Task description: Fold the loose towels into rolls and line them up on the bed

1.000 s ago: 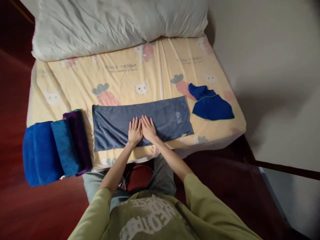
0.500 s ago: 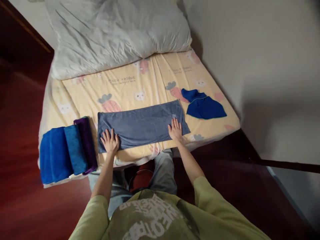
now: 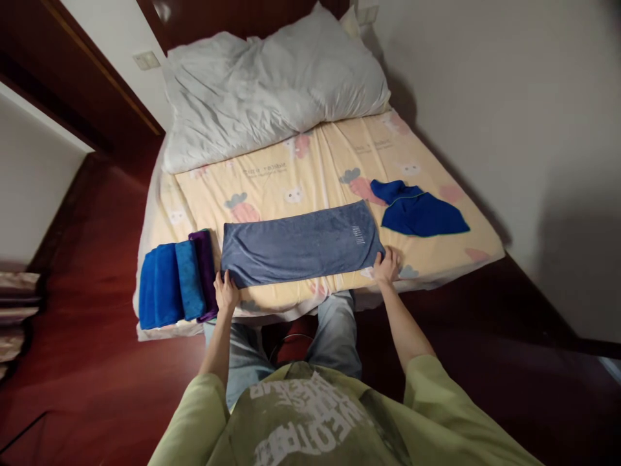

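Observation:
A grey-blue towel (image 3: 295, 244) lies spread in a long strip across the bed, with small white lettering near its right end. My left hand (image 3: 226, 291) pinches its near left corner, beside the folded stack. At the near right corner, my right hand (image 3: 387, 265) has its fingers closed on the towel edge. Left of the towel sit folded cloths: a bright blue one (image 3: 160, 285), a teal-blue one (image 3: 189, 279) and a purple one (image 3: 206, 272). A crumpled dark blue cloth (image 3: 424, 212) with a green edge lies to the right.
The bed (image 3: 272, 191) has a yellow rabbit-and-carrot sheet. A large pale pillow (image 3: 276, 90) fills its far end. A white wall (image 3: 514, 116) runs along the right, and dark red floor (image 3: 97, 246) shows on the left.
My hands have gone from lying flat on the towel to gripping its near left and right corners. The camera view has shifted, showing more of the room at left and behind the pillow.

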### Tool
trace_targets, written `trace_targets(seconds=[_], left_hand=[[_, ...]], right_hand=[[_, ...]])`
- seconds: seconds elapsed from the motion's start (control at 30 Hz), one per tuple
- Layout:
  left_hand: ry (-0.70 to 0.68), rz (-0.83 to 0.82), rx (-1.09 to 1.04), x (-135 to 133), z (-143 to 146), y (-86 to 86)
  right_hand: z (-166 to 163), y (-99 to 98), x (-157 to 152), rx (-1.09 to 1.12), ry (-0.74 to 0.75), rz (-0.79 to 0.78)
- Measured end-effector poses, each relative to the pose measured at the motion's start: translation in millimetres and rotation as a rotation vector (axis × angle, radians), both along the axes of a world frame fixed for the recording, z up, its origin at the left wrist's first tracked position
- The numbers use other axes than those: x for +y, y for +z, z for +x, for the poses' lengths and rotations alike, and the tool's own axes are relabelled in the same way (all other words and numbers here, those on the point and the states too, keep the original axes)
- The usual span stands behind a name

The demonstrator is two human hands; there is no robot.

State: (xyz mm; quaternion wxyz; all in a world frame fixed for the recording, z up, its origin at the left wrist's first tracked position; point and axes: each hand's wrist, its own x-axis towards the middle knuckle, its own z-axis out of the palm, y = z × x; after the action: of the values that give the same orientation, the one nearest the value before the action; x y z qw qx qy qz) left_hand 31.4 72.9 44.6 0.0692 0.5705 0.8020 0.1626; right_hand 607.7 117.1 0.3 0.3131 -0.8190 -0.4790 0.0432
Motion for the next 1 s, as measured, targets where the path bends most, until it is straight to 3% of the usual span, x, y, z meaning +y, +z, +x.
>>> trace_targets(seconds=[0.17,0.33,0.5,0.63,0.73,0.9,1.0], left_hand=[[-0.068,-0.030,0.049,-12.8,-9.2,14.5],[0.021,-0.134,0.024,-14.3,-9.7,26.8],[0.012,-0.214,0.077,-15.5,-4.5,36.3],[-0.025,-0.223,0.169,-18.9,2.5,40.5],[-0.128,-0.124,0.314,-22.9,9.2,39.6],[-0.554,-0.119,0.315,-25.1,24.8,28.7],[-0.631,-0.151,0.290,-22.4,32.2,21.5]], right_hand=[[17.9,-4.0,-4.2,0.233,-0.088,0.003],[31.8,3.6,2.5,0.443,-0.115,-0.020],[39.0,13.0,-3.5,0.422,-0.149,-0.016],[33.4,22.2,-14.3,0.267,-0.107,-0.088],[20.3,29.3,-22.9,0.026,0.082,-0.026],[-11.6,32.1,-32.8,-0.231,0.829,-0.070],[-25.4,27.5,-33.6,-0.327,0.918,-0.107]])
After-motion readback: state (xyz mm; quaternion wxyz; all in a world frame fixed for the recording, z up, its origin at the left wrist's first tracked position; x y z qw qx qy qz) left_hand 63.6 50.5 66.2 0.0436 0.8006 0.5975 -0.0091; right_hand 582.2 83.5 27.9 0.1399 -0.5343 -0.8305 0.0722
